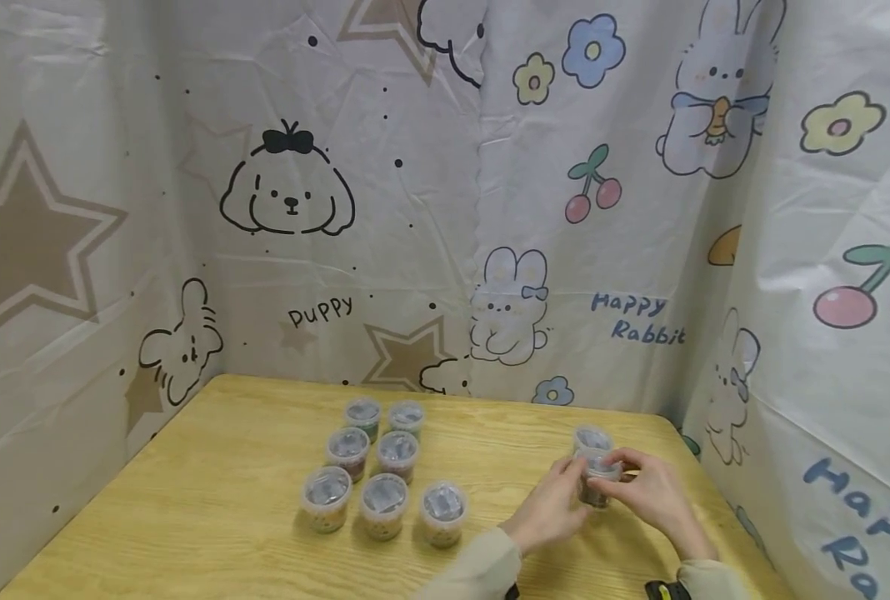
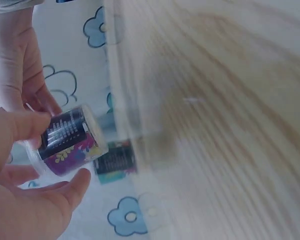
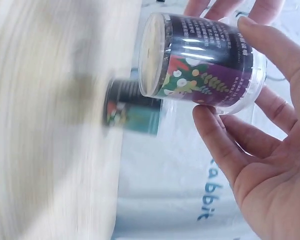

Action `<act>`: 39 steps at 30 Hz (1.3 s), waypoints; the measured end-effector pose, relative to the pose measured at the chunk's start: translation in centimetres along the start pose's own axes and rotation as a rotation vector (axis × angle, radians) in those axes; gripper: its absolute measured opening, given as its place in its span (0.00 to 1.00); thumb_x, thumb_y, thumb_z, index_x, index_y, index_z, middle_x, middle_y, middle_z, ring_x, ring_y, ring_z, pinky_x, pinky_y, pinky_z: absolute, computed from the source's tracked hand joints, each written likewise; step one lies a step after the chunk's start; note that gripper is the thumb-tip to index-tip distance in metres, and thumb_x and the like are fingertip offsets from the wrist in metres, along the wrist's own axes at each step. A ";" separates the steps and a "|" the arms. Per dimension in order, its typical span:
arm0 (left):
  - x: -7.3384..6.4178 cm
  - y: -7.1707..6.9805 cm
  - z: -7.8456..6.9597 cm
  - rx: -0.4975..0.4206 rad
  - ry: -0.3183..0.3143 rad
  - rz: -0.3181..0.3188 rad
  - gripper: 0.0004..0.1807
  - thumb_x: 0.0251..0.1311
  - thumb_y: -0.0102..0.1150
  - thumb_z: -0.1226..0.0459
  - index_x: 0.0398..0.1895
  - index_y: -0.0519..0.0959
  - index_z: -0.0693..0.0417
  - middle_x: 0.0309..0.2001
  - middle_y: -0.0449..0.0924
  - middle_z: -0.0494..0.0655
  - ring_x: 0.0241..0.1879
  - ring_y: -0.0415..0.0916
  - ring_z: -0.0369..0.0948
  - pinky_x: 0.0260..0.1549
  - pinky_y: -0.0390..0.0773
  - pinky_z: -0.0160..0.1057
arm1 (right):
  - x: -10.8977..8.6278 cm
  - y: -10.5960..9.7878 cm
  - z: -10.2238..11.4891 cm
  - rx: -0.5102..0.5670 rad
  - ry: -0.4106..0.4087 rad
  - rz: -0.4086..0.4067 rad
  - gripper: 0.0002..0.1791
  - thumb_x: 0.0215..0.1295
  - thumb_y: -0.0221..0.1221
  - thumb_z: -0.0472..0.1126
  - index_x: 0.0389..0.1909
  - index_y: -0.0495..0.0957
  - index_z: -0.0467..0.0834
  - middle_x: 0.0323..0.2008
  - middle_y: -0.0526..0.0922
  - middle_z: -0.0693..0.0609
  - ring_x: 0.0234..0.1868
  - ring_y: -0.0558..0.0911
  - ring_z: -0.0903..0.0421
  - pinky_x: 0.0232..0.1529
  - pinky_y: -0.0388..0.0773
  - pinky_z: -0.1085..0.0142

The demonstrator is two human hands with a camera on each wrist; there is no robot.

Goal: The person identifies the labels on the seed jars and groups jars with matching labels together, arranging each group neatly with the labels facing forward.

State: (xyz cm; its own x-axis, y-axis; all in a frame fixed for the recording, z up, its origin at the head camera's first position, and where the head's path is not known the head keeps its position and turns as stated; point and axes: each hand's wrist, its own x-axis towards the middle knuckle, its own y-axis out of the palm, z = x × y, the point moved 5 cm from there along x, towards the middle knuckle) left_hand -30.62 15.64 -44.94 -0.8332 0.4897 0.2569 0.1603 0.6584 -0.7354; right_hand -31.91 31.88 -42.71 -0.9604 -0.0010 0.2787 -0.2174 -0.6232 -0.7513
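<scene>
Both hands hold a small clear plastic tub [image 1: 601, 463] with a clear lid and a black and purple printed label, at the right part of the table. My left hand [image 1: 552, 508] grips it from the left, and my right hand [image 1: 655, 492] pinches it from the right with thumb and fingers. In the right wrist view, the tub [image 3: 205, 62] shows its pale base lifted off the wood. Just behind stands a second tub [image 3: 132, 106], whose label is black and teal; in the head view the held tub partly hides it.
Several similar lidded tubs stand left of the hands: a front row with a tub [image 1: 443, 512] at its right end, and pairs farther back, including a tub [image 1: 397, 454]. Patterned cloth [image 1: 415, 208] hangs around the back and sides of the wooden table [image 1: 212, 500].
</scene>
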 end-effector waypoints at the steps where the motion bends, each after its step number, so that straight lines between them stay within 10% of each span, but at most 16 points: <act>1: -0.2 -0.4 0.2 -0.019 -0.005 -0.027 0.35 0.66 0.59 0.59 0.75 0.59 0.48 0.71 0.63 0.48 0.66 0.68 0.42 0.60 0.76 0.40 | 0.1 0.2 0.4 0.025 -0.008 -0.008 0.23 0.47 0.75 0.56 0.36 0.81 0.44 0.41 0.87 0.45 0.42 0.87 0.47 0.38 0.86 0.61; 13: -2.8 -5.4 2.0 -0.171 -0.020 -0.280 0.16 0.70 0.54 0.57 0.59 0.78 0.45 0.58 0.76 0.43 0.53 0.76 0.37 0.44 0.80 0.32 | 0.9 2.9 3.6 0.274 -0.031 0.051 0.22 0.46 0.76 0.51 0.32 0.77 0.42 0.40 0.82 0.46 0.43 0.86 0.52 0.40 0.86 0.65; 27: -4.0 -8.6 3.3 -0.148 0.042 -0.340 0.12 0.67 0.59 0.58 0.50 0.82 0.47 0.52 0.82 0.46 0.45 0.81 0.40 0.30 0.77 0.25 | 0.8 4.6 6.4 0.427 -0.145 0.059 0.18 0.50 0.75 0.45 0.30 0.76 0.41 0.52 0.81 0.40 0.57 0.80 0.41 0.45 0.85 0.64; 39: -4.1 -9.9 3.9 -0.213 0.043 -0.369 0.20 0.67 0.60 0.59 0.62 0.76 0.45 0.56 0.81 0.44 0.49 0.80 0.41 0.44 0.81 0.39 | 1.1 4.7 7.4 0.503 -0.085 0.040 0.19 0.52 0.74 0.46 0.32 0.75 0.39 0.54 0.81 0.42 0.59 0.79 0.43 0.54 0.83 0.57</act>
State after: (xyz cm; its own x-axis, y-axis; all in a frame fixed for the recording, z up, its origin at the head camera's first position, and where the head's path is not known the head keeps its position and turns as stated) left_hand -30.87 4.95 -41.16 -0.8333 0.2196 0.5073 -0.0347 0.8952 -0.4444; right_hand -32.65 23.17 -41.48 -0.9440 -0.0835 0.3193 -0.0495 -0.9207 -0.3871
